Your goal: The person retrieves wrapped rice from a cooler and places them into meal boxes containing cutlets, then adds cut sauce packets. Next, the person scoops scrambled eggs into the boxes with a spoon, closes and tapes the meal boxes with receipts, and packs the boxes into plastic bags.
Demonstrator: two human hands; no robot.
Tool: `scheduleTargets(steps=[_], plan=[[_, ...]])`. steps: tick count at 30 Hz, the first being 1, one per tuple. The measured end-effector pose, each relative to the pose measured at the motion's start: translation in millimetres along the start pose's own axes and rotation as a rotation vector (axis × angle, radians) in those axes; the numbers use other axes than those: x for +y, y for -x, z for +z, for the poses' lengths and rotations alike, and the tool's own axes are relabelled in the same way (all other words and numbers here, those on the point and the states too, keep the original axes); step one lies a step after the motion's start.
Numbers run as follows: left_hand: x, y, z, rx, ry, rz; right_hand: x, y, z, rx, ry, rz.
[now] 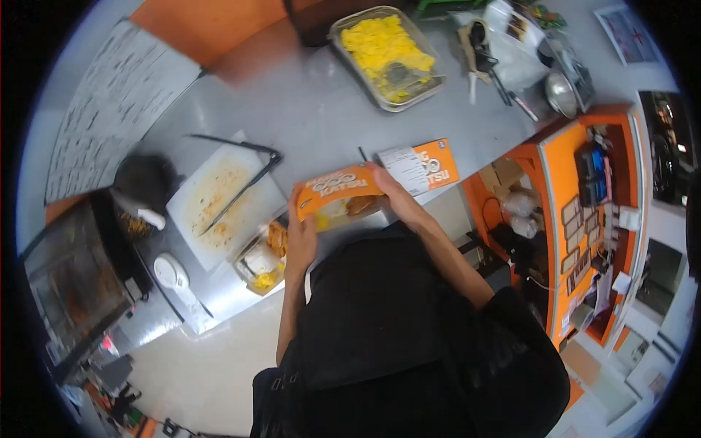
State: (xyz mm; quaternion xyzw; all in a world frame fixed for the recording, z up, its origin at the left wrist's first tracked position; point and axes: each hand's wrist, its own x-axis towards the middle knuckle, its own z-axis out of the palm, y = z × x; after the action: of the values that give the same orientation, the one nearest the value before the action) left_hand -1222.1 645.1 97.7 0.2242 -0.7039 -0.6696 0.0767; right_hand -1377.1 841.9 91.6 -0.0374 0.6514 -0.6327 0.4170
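Note:
Both my hands are on an orange takeaway box (336, 185) with "KATSU" printed on its lid, at the near edge of the counter. My left hand (301, 232) grips its left end, and my right hand (393, 193) holds its right end. Below the raised orange flap, yellow and brown food shows inside. Left of my left hand stands an open food tray (252, 276) with white rice, yellow egg and a brown fried piece. To the right lies another orange box (440, 162), partly covered by a white printed slip (404, 169).
Black tongs (244, 191) lie open over a stained white cutting board (191, 193). A clear container (394, 104) of yellow egg stands at the back. A white round device (169, 271) sits lower left, near a glass-fronted cabinet (77, 281). Orange shelving (553, 219) stands right.

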Motion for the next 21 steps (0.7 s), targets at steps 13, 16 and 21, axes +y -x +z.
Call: scheduleTargets(steps=[13, 16, 21], plan=[[-22.0, 21.3, 7.5, -0.058, 0.439, -0.275, 41.6, 19.6, -16.7, 0.104, 0.041, 0.075], [-23.9, 28.8, 14.5, -0.041, 0.461, -0.283, 41.1, 13.7, -24.5, 0.047, -0.015, 0.081], [-27.2, 31.1, 24.3, 0.01, 0.712, -0.302, 21.6, 16.4, -22.0, 0.005, 0.112, 0.071]])
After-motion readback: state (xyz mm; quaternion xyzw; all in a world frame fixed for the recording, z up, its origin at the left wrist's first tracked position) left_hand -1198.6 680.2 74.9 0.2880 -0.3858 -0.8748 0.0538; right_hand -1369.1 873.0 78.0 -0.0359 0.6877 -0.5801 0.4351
